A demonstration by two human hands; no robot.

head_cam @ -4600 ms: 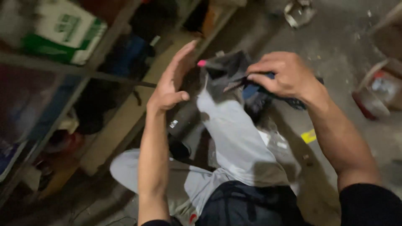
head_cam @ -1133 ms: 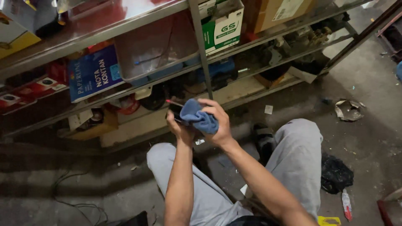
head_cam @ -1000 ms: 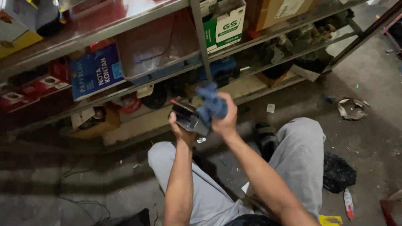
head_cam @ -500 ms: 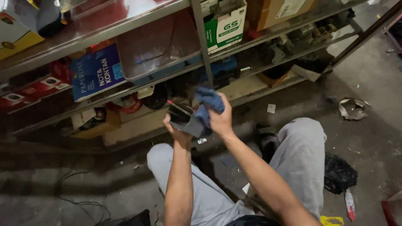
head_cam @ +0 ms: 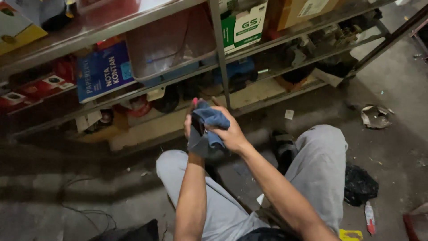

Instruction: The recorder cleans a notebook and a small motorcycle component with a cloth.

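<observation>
Your cloth (head_cam: pixel 209 127): soft matt blue fabric | shelf rack (head_cam: pixel 220 53): dull worn metal | floor (head_cam: pixel 392 93): rough matt concrete

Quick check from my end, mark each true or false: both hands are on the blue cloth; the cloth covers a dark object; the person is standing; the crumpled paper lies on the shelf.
1. Both hands, left hand and right hand, hold the blue cloth. True.
2. The cloth wraps a dark object. True.
3. The person is standing. False: seated on the floor, knees raised.
4. The crumpled paper lies on the shelf. False: it lies on the floor.
</observation>
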